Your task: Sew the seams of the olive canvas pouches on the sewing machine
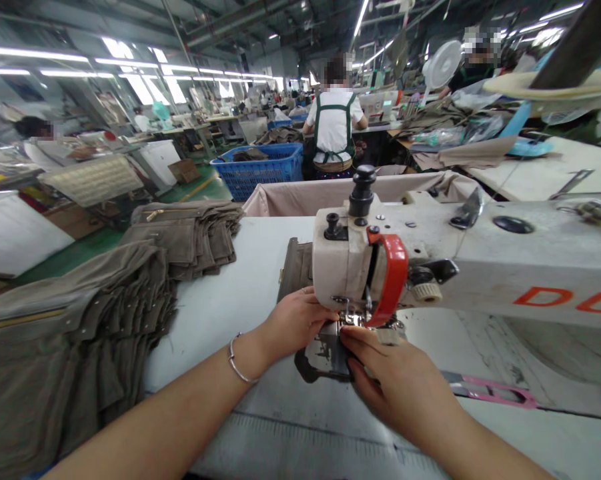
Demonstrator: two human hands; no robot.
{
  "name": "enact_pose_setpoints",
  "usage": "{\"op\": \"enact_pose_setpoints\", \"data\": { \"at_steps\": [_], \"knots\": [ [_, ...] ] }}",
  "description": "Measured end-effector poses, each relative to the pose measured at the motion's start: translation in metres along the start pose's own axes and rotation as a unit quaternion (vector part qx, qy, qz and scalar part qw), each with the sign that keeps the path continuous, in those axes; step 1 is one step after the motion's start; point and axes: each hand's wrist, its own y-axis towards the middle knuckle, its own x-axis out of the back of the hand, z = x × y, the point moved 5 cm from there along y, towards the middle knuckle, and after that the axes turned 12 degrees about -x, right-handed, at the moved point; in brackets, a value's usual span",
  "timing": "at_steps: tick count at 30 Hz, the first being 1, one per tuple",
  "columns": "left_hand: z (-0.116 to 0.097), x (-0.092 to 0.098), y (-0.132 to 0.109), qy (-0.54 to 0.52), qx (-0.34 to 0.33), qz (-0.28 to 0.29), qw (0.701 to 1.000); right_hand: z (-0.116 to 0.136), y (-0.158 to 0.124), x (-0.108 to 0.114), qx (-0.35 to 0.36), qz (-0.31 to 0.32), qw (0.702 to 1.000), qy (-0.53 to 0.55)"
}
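Observation:
A white sewing machine (337, 260) with an orange-red lever guard (395, 273) stands before me. A grey-brown fabric piece (296, 263) lies left of and partly behind its head. My left hand (290, 323), with a bracelet on the wrist, has its fingers together on that fabric, left of the presser foot (353, 320). My right hand (397, 367) is closed just in front of the foot, thumb tucked below the fingers; what lies between them is hidden. Under both hands is a dark, worn metal plate (323, 357).
Stacked grey-brown fabric pieces with zippers (80, 320) cover the table's left side. Pink-handled thread snips (500, 390) lie at right. Behind the table are a pinkish cloth-lined bin (300, 199), a blue basket (265, 173) and a person in a white shirt (335, 127).

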Motion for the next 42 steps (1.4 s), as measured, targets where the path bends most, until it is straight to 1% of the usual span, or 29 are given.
{"op": "enact_pose_setpoints", "data": {
  "at_steps": [4,7,9,11,13,15,17,19,21,23,27,34,38,42],
  "knots": [
    [0.005,-0.002,0.000,0.000,0.023,0.011,1.000,0.002,0.002,0.003,0.000,-0.006,1.000,0.009],
    [-0.002,0.001,0.003,0.005,0.049,0.018,0.999,0.001,0.002,0.006,0.008,-0.008,0.999,0.036],
    [-0.016,0.006,0.002,0.005,0.097,0.024,0.995,-0.001,0.000,0.008,0.017,-0.011,0.998,0.063],
    [-0.037,0.011,-0.005,-0.011,0.156,0.037,0.987,-0.004,-0.003,0.008,0.024,-0.012,0.996,0.079],
    [-0.062,0.012,-0.015,-0.038,0.180,0.058,0.981,-0.007,-0.006,0.007,0.034,-0.018,0.996,0.079],
    [-0.084,0.010,-0.025,-0.044,0.166,0.077,0.982,-0.008,-0.009,0.007,0.047,-0.025,0.996,0.068],
    [-0.098,0.006,-0.034,-0.023,0.135,0.081,0.987,-0.007,-0.011,0.007,0.061,-0.031,0.996,0.063],
    [-0.106,0.003,-0.040,0.000,0.091,0.067,0.994,-0.004,-0.013,0.010,0.072,-0.038,0.995,0.064],
    [-0.109,0.001,-0.042,0.011,0.052,0.044,0.998,0.000,-0.014,0.014,0.083,-0.050,0.993,0.070],
    [-0.110,0.000,-0.042,0.020,0.023,0.034,0.999,0.003,-0.015,0.017,0.086,-0.058,0.992,0.077],
    [-0.105,0.001,-0.040,0.021,-0.017,0.057,0.998,0.003,-0.015,0.016,0.082,-0.061,0.991,0.086],
    [-0.077,0.003,-0.032,-0.014,-0.033,0.063,0.997,-0.005,-0.012,0.003,0.070,-0.057,0.995,0.053],
    [-0.060,0.000,-0.026,-0.018,-0.048,0.056,0.997,-0.008,-0.008,0.003,0.043,-0.044,0.997,0.044],
    [-0.047,0.000,-0.019,-0.009,-0.051,0.049,0.997,-0.008,-0.003,0.003,0.033,-0.035,0.998,0.027]
  ]
}}
